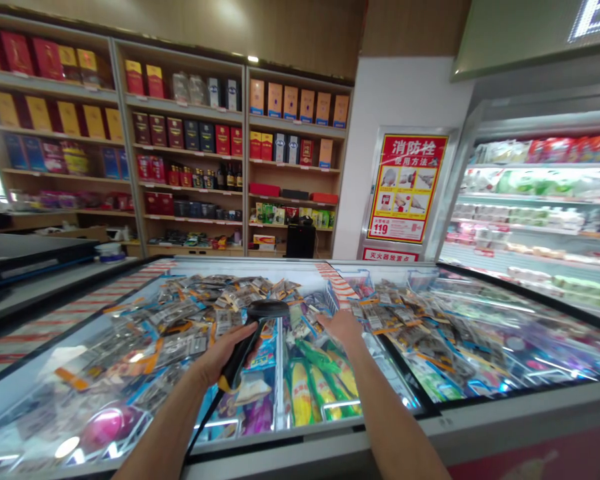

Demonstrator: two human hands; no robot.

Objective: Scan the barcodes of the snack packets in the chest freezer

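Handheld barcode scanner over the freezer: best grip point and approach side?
Grip the scanner by its black handle, the long narrow stem below the wider head, as the left hand does now. Come from the near-left side: the handle slants down toward the person while the head points away over the chest freezer, and a cable seems to trail from the handle's lower end. The right hand reaches into the open freezer.

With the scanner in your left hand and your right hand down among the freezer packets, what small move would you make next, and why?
Probably lift one packet clear with the right hand and turn it toward the scanner. The left hand holds the scanner over the chest freezer, but the packets lie heaped and overlapping.
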